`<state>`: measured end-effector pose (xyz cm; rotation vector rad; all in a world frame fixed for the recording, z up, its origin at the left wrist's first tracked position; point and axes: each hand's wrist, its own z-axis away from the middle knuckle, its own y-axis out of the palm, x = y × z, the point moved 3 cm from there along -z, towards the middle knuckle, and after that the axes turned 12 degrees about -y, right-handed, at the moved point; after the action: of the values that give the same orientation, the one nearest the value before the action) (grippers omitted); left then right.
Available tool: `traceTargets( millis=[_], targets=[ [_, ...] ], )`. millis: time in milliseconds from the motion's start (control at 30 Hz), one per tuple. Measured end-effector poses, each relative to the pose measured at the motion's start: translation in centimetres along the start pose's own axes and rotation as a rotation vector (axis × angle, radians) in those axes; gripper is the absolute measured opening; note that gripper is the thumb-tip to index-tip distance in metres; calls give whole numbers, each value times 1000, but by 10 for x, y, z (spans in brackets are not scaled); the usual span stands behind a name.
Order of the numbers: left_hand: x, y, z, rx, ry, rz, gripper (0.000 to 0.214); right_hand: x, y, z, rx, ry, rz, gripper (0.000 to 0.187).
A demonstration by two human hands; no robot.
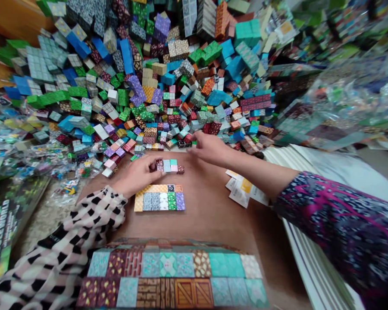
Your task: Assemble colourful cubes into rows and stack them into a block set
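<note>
My left hand (138,173) rests on the brown board (210,206), fingers curled against a short row of small patterned cubes (170,165). Reaching forward, my right hand (207,146) has its fingertips pinched at a small dark cube (183,144) at the foot of the heap of cubes (168,77). Between my arms lies a flat block of joined cubes (160,199) in yellow, grey, white, green and purple. Close to me sits a bigger two-row slab of patterned cubes (171,280).
The huge heap of coloured cubes fills the far side. Clear bags of cubes (29,150) and a printed box (6,215) lie at the left. Paper slips (242,189) and stacked white sheets (310,258) lie at the right, with more bagged cubes (342,99) beyond.
</note>
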<state>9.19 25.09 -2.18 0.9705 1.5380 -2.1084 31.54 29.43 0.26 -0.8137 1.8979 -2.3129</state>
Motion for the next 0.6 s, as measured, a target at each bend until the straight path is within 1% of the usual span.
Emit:
traceTargets(
  millis=[33, 100, 267, 367, 500, 600],
  targets=[
    [1, 1, 0, 7, 3, 11, 40, -4, -3, -4, -40, -4, 89, 34],
    [2, 1, 0, 10, -2, 15, 40, -7, -4, -11, -81, -23, 181, 34],
    [-1, 0, 1, 4, 2, -14, 40, 1, -4, -21, -188, 3, 180, 40],
    [-4, -2, 2, -9, 23, -34, 37, 8, -4, -27, -170, 14, 217, 37],
    [-3, -3, 1, -24, 23, -61, 36, 10, -6, -31, -161, 55, 219, 29],
    [0, -2, 0, -19, 18, -50, 37, 10, -9, -21, -167, 64, 170, 35]
  ],
)
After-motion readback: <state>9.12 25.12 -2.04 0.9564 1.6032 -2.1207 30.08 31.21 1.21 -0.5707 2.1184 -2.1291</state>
